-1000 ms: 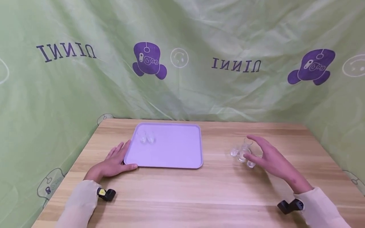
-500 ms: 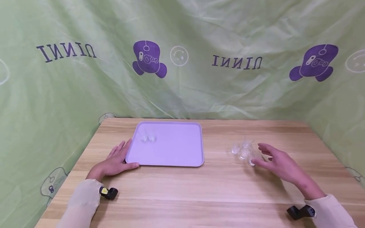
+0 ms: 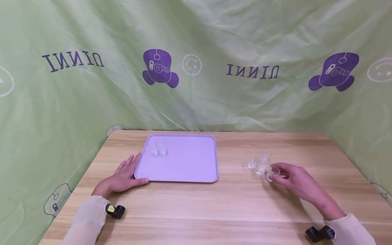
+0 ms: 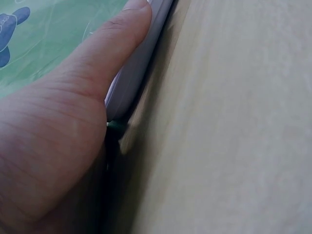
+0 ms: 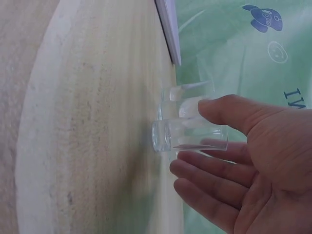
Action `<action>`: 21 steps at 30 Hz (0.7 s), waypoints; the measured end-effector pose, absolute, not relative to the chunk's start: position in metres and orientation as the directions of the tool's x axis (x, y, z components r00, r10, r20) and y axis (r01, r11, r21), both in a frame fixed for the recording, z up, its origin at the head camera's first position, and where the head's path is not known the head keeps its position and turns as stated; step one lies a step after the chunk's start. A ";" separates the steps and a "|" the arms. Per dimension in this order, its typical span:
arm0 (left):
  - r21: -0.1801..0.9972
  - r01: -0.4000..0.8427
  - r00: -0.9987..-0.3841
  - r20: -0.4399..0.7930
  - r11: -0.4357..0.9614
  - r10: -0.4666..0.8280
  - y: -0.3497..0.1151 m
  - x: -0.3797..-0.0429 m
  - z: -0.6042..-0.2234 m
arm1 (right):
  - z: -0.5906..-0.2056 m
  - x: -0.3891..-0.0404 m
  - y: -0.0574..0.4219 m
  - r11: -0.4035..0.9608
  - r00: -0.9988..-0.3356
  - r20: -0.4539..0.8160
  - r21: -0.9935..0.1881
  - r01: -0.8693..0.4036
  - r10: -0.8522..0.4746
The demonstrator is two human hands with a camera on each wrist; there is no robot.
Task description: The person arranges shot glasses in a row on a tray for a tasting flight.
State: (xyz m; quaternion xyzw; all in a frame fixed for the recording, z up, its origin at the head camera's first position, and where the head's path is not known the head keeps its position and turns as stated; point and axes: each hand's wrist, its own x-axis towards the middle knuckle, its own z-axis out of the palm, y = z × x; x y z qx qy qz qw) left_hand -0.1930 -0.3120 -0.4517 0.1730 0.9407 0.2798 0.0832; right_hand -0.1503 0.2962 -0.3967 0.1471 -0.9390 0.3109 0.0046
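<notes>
Glass [image 5: 187,134] upright on tabletop [image 3: 196,211], fingers of right hand [image 3: 294,177] pinching its upper wall, those of left hand [image 3: 123,177] spread at tray [image 3: 186,161]; likely light, rigid, slick, breakable, best held mid-wall, clear of neighbouring glasses [image 3: 261,167].

The tray [image 3: 186,165] is plain lilac; the small glasses [image 3: 261,168] are clear and colourless. Tan wood grain streaks the tabletop [image 3: 196,211]. The pale green backdrop [image 3: 208,105] bears purple lettering [image 3: 252,71], purple figures [image 3: 157,66] and white smiley outlines. The sleeves [image 3: 87,217] are cream, the wrist devices [image 3: 117,211] black.
</notes>
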 end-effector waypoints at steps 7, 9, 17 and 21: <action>0.578 0.297 -0.921 -0.038 0.760 0.389 -0.309 -0.188 -0.443 | -0.399 -0.151 0.298 0.766 -0.957 0.069 -0.583 -0.269 -0.283; 0.575 0.292 -0.922 -0.044 0.765 0.385 -0.309 -0.188 -0.444 | -0.401 -0.150 0.298 0.764 -0.958 0.065 -0.589 -0.264 -0.281; 0.554 0.273 -0.927 -0.068 0.787 0.370 -0.314 -0.193 -0.448 | -0.403 -0.150 0.298 0.754 -0.959 0.079 -0.602 -0.263 -0.272; 0.548 0.266 -0.927 -0.081 0.793 0.367 -0.310 -0.189 -0.441 | -0.401 -0.148 0.300 0.755 -0.960 0.089 -0.600 -0.265 -0.267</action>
